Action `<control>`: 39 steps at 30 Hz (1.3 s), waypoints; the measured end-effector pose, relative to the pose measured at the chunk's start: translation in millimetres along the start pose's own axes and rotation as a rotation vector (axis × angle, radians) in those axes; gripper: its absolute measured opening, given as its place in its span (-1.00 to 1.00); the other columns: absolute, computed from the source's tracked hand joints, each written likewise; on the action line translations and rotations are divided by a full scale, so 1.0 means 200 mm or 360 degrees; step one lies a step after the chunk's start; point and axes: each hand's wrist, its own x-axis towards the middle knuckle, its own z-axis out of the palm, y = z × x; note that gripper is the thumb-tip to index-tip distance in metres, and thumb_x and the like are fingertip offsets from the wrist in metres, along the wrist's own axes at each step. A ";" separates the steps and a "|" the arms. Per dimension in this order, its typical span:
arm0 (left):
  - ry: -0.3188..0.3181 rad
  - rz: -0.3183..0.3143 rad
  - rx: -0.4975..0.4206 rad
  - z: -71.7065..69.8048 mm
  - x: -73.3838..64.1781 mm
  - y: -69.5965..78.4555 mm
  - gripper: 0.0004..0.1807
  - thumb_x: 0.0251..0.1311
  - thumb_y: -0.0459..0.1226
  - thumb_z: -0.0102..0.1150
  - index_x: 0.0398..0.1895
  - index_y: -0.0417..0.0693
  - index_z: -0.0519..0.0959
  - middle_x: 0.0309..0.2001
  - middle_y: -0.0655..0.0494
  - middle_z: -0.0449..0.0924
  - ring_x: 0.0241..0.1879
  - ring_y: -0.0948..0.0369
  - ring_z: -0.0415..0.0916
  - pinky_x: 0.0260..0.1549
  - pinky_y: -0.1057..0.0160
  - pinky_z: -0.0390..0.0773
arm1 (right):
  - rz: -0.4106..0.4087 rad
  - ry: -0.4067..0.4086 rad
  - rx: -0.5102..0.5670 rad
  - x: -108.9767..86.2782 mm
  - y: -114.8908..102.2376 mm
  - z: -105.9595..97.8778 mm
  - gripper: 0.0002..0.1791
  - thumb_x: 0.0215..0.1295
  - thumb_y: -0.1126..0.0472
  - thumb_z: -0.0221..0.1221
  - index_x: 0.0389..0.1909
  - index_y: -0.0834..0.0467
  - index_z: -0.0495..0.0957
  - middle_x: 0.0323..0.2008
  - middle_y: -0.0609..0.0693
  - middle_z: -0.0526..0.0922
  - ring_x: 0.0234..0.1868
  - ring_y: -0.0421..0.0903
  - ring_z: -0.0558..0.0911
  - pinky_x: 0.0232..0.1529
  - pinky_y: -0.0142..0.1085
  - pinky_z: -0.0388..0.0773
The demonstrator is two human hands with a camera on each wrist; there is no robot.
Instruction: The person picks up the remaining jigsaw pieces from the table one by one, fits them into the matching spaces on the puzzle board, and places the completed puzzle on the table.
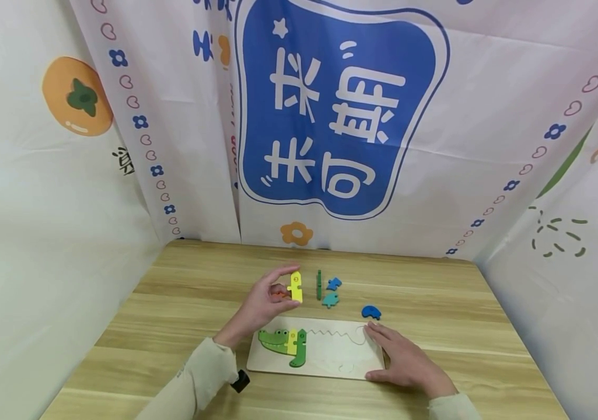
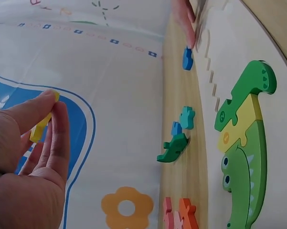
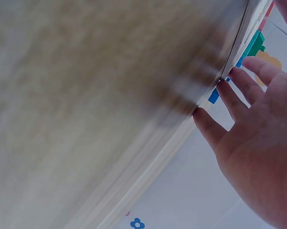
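Note:
My left hand (image 1: 264, 303) pinches a yellow puzzle piece (image 1: 296, 287) between thumb and fingertips, raised behind the wooden puzzle board (image 1: 330, 356). In the left wrist view that yellow piece is seen partly edge-on, half covered by the fingers. At the board's left end sit a green crocodile head (image 1: 275, 338), a yellow piece (image 1: 291, 342) and a green piece with a leg (image 1: 299, 351), joined side by side. My right hand (image 1: 401, 356) rests at the board's right end, its fingers extended and spread. The right wrist view shows fingertips touching the board's edge.
Behind the board lie a dark blue piece (image 1: 371, 312), a teal piece (image 1: 331, 300), a smaller blue piece (image 1: 334, 283) and a green piece (image 1: 319, 284). Orange and pink pieces (image 2: 187, 214) lie farther left. A printed cloth (image 1: 467, 116) hangs along the table's back edge.

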 end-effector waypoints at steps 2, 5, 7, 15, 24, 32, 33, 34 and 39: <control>-0.0004 0.0002 0.0014 0.01 0.00 0.00 -0.15 0.18 -0.45 0.45 0.52 0.18 0.35 0.50 -0.03 0.21 -0.03 0.06 0.63 -0.03 0.30 0.73 | -0.0002 -0.0002 0.0003 0.00 0.00 0.00 0.14 0.09 -0.35 0.44 0.58 0.14 0.25 0.58 0.12 0.27 0.54 0.26 0.30 0.43 0.27 0.35; -0.0016 -0.0026 0.0022 0.02 0.00 -0.02 -0.16 0.15 -0.46 0.46 0.51 0.03 0.36 0.53 -0.03 0.24 -0.09 0.13 0.64 -0.07 0.32 0.73 | 0.0001 -0.0005 0.0009 0.00 0.00 0.00 0.15 0.09 -0.36 0.44 0.58 0.14 0.25 0.58 0.11 0.27 0.55 0.26 0.29 0.43 0.27 0.34; -0.0035 -0.0058 0.0072 0.04 -0.01 -0.03 -0.19 0.16 -0.42 0.48 0.50 -0.02 0.38 0.42 -0.07 0.39 -0.12 0.17 0.64 -0.11 0.34 0.73 | 0.0004 -0.0007 0.0008 0.00 0.00 0.00 0.15 0.09 -0.36 0.43 0.58 0.14 0.25 0.58 0.11 0.26 0.55 0.26 0.29 0.43 0.27 0.34; -0.0245 -0.0060 0.0552 0.11 -0.07 -0.11 -0.30 0.19 -0.14 0.52 0.41 0.10 0.50 0.15 0.11 0.62 -0.06 0.14 0.62 -0.06 0.22 0.67 | 0.0000 0.0001 0.0003 0.01 0.01 0.00 0.15 0.09 -0.38 0.43 0.58 0.14 0.25 0.58 0.11 0.27 0.55 0.26 0.29 0.43 0.27 0.34; -0.0376 0.0029 0.1141 0.18 -0.09 -0.19 -0.28 0.04 0.01 0.59 0.32 0.17 0.57 0.23 0.23 0.66 0.09 0.12 0.63 0.13 0.03 0.60 | 0.0000 0.0007 -0.0001 0.01 0.01 0.00 0.15 0.09 -0.39 0.42 0.58 0.12 0.26 0.58 0.09 0.27 0.55 0.25 0.30 0.42 0.25 0.37; -0.0386 0.0131 0.1458 0.23 -0.10 -0.23 -0.28 -0.02 0.10 0.60 0.26 0.18 0.61 0.09 0.30 0.74 0.06 0.17 0.63 0.19 -0.08 0.54 | 0.0005 0.0008 -0.0007 0.00 0.01 0.00 0.15 0.08 -0.39 0.42 0.58 0.13 0.26 0.58 0.10 0.27 0.55 0.25 0.30 0.44 0.25 0.35; -0.0385 0.0140 0.1486 0.24 -0.11 -0.23 -0.28 -0.02 0.11 0.60 0.25 0.18 0.61 0.08 0.30 0.74 0.06 0.16 0.63 0.19 -0.08 0.53 | 0.0008 0.0006 -0.0007 0.00 0.01 0.00 0.15 0.08 -0.39 0.42 0.58 0.12 0.26 0.58 0.10 0.27 0.55 0.25 0.30 0.44 0.25 0.34; -0.0386 0.0137 0.1506 0.24 -0.11 -0.23 -0.28 -0.02 0.12 0.59 0.25 0.18 0.61 0.08 0.29 0.74 0.07 0.15 0.63 0.20 -0.09 0.53 | 0.0011 0.0003 -0.0005 0.00 0.01 0.00 0.15 0.08 -0.39 0.43 0.58 0.12 0.25 0.58 0.10 0.27 0.55 0.25 0.29 0.44 0.25 0.34; -0.0410 0.0070 0.1599 0.26 -0.11 -0.25 -0.27 0.02 0.19 0.53 0.28 0.21 0.61 0.15 0.25 0.72 0.16 0.12 0.60 0.28 -0.11 0.48 | 0.0020 -0.0013 0.0000 0.00 0.01 0.00 0.16 0.08 -0.38 0.43 0.59 0.12 0.24 0.59 0.09 0.26 0.55 0.25 0.28 0.44 0.26 0.34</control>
